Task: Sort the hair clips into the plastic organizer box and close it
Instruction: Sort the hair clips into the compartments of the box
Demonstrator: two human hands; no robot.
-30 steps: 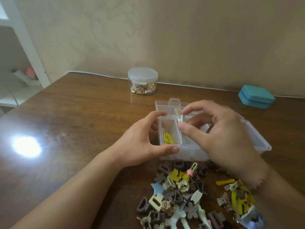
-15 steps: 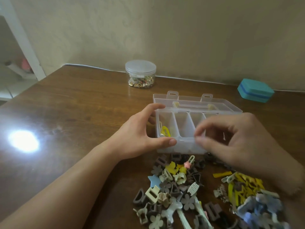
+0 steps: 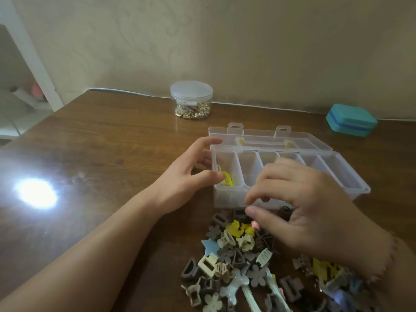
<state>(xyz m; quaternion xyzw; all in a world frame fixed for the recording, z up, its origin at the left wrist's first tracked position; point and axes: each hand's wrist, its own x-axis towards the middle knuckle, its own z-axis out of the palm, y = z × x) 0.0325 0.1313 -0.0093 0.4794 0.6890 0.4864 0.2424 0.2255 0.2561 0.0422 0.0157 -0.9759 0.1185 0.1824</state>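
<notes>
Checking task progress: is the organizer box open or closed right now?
Open. The box shows its bare compartments from above, and its lid lies flat behind it. Only the leftmost compartment holds yellow clips.

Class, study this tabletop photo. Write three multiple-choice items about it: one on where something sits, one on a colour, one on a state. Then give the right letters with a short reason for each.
1. Where does the round jar stand?
A. Inside the organizer box
B. At the table's far edge, by the wall
C. Among the loose clips

2. What colour are the clips in the organizer box's leftmost compartment?
A. Yellow
B. Blue
C. Brown

3. What state is the organizer box's lid in?
A. Latched shut
B. Missing
C. Open, folded back

Answers
1. B: the jar stands beyond the box, near the wall.
2. A: yellow shows through the clear wall beside the left hand.
3. C: the compartments lie uncovered, the lid behind them.
</notes>
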